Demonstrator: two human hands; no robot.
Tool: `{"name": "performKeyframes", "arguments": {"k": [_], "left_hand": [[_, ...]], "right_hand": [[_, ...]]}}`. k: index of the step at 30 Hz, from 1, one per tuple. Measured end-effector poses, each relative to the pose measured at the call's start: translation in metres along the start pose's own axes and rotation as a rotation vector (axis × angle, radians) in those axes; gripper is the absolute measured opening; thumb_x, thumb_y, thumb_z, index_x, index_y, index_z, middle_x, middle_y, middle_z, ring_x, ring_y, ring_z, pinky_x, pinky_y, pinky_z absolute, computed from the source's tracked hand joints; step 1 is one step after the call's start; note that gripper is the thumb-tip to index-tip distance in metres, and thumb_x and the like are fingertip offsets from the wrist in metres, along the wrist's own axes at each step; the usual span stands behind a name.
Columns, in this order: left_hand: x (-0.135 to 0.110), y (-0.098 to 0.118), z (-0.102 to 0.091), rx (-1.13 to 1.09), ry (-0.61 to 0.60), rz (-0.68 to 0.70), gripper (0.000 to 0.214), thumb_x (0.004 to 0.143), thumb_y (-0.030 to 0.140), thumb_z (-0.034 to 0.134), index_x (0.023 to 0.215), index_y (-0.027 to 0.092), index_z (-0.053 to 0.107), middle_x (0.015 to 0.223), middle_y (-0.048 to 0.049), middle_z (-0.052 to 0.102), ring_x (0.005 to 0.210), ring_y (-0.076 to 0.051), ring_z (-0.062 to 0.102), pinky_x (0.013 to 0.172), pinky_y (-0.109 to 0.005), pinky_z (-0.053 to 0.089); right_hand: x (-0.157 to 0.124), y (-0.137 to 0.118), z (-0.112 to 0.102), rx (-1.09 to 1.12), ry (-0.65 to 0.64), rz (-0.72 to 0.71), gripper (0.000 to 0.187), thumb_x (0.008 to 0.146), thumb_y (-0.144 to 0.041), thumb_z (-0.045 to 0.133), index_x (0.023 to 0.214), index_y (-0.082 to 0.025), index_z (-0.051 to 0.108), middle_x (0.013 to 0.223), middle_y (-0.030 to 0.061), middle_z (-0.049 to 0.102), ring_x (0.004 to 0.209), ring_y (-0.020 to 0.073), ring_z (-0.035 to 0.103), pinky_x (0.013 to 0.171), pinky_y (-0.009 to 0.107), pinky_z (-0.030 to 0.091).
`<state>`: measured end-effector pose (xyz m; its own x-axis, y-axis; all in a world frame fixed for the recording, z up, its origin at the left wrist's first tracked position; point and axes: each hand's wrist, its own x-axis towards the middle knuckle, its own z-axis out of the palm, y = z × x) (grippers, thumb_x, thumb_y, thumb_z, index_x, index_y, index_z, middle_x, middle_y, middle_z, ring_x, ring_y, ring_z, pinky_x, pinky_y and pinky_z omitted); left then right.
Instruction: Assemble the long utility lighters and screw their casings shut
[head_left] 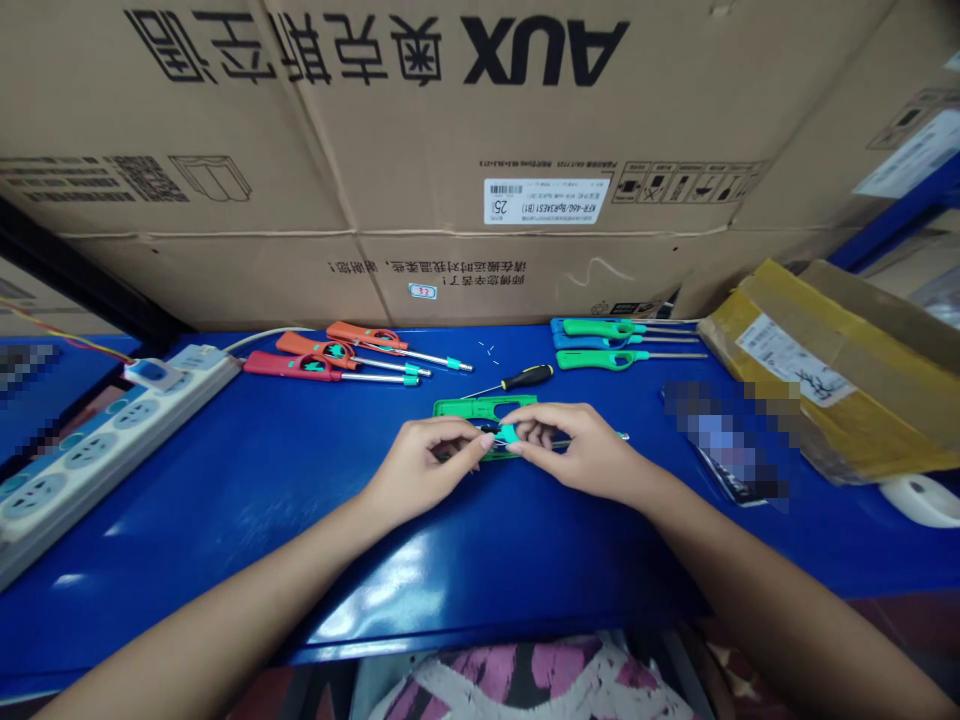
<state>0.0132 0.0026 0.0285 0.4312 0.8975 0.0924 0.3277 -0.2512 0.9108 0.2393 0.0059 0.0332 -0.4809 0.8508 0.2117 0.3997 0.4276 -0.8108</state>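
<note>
Both my hands meet over an opened green lighter shell on the blue table. My right hand (574, 440) pinches a small teal plastic piece (508, 433), seemingly the lighter's trigger. At its left side, the thumb and fingers of my left hand (439, 455) close on a small dark part whose kind I cannot make out. One green shell half (466, 408) lies just beyond my fingers; the other is mostly hidden beneath them. A metal tube end pokes out to the right of my right hand. Behind the shell rests a black and yellow screwdriver (527, 378).
Orange and red long lighters (300, 367) lie at the back left, beside a white power strip (112, 440). Green and blue lighters (600, 359) lie at the back right. A phone (720, 440), a yellow-taped carton (810, 370) and a white mouse (922, 500) are rightward. A large cardboard box (420, 150) stands behind.
</note>
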Motion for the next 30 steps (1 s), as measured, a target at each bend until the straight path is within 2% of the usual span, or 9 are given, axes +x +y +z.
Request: {"name": "performKeyframes", "arguments": {"k": [2,4,7,10,13,17,23,27,30], "left_hand": [[0.003,-0.003,-0.005,0.118,0.068,0.096,0.029,0.095,0.039,0.062,0.083,0.016,0.075,0.077,-0.0052,0.072,0.065,-0.014,0.063,0.062,-0.024,0.050],[0.006,-0.009,-0.009,0.257,0.130,0.209,0.023,0.096,0.034,0.062,0.089,0.017,0.076,0.085,-0.0064,0.075,0.074,-0.016,0.065,0.072,-0.028,0.052],[0.010,-0.020,-0.011,0.420,0.124,0.302,0.019,0.096,0.031,0.062,0.102,0.019,0.076,0.100,-0.0082,0.075,0.092,-0.022,0.065,0.088,-0.036,0.051],[0.011,-0.028,-0.010,0.493,0.080,0.284,0.024,0.096,0.031,0.063,0.112,0.019,0.074,0.106,-0.0096,0.074,0.096,-0.024,0.063,0.088,-0.039,0.051],[0.013,-0.029,-0.010,0.469,0.060,0.276,0.019,0.096,0.030,0.063,0.104,0.019,0.076,0.102,-0.0090,0.075,0.092,-0.023,0.064,0.088,-0.039,0.050],[0.013,-0.026,-0.012,0.420,0.056,0.288,0.018,0.097,0.029,0.061,0.096,0.019,0.076,0.095,-0.0078,0.077,0.085,-0.021,0.065,0.086,-0.037,0.050],[0.012,-0.026,-0.012,0.435,0.007,0.277,0.017,0.092,0.031,0.068,0.102,0.020,0.076,0.102,-0.0083,0.077,0.094,-0.024,0.068,0.089,-0.040,0.051],[0.012,-0.029,-0.010,0.420,0.036,0.235,0.022,0.091,0.030,0.069,0.108,0.019,0.075,0.106,-0.0092,0.075,0.098,-0.025,0.068,0.091,-0.041,0.052],[0.012,-0.028,-0.009,0.425,0.035,0.225,0.017,0.091,0.028,0.068,0.102,0.019,0.077,0.102,-0.0081,0.075,0.093,-0.023,0.067,0.089,-0.040,0.052]], "right_hand": [[0.002,0.002,-0.003,-0.031,0.036,0.070,0.021,0.089,-0.031,0.067,0.107,-0.022,0.072,0.080,0.0013,0.069,0.065,0.0135,0.060,0.061,0.028,0.050],[0.004,0.006,-0.005,-0.049,0.078,0.135,0.021,0.086,-0.029,0.068,0.106,-0.021,0.071,0.081,0.0018,0.069,0.066,0.0137,0.059,0.060,0.027,0.049],[0.006,0.012,-0.006,-0.064,0.112,0.199,0.019,0.083,-0.026,0.069,0.101,-0.019,0.070,0.084,0.0030,0.070,0.070,0.0150,0.060,0.061,0.028,0.048],[0.006,0.016,-0.005,-0.121,0.103,0.159,0.015,0.082,-0.026,0.070,0.095,-0.019,0.072,0.088,0.0044,0.068,0.075,0.0158,0.061,0.064,0.029,0.049],[0.005,0.017,-0.004,-0.152,0.054,0.103,0.014,0.083,-0.023,0.070,0.096,-0.020,0.073,0.091,0.0045,0.068,0.076,0.0153,0.061,0.068,0.029,0.050],[0.003,0.016,-0.002,-0.156,0.000,0.101,0.015,0.083,-0.018,0.069,0.097,-0.020,0.073,0.088,0.0036,0.070,0.076,0.0151,0.062,0.070,0.029,0.051],[0.003,0.018,-0.001,-0.151,-0.028,0.119,0.014,0.083,-0.019,0.068,0.097,-0.019,0.073,0.084,0.0031,0.069,0.073,0.0146,0.062,0.068,0.028,0.050],[0.003,0.018,-0.001,-0.142,-0.041,0.104,0.015,0.084,-0.019,0.067,0.098,-0.019,0.073,0.087,0.0038,0.068,0.076,0.0151,0.062,0.072,0.029,0.051],[0.003,0.016,0.000,-0.134,-0.050,0.088,0.015,0.084,-0.018,0.067,0.098,-0.019,0.072,0.088,0.0041,0.067,0.077,0.0154,0.061,0.074,0.030,0.052]]}}
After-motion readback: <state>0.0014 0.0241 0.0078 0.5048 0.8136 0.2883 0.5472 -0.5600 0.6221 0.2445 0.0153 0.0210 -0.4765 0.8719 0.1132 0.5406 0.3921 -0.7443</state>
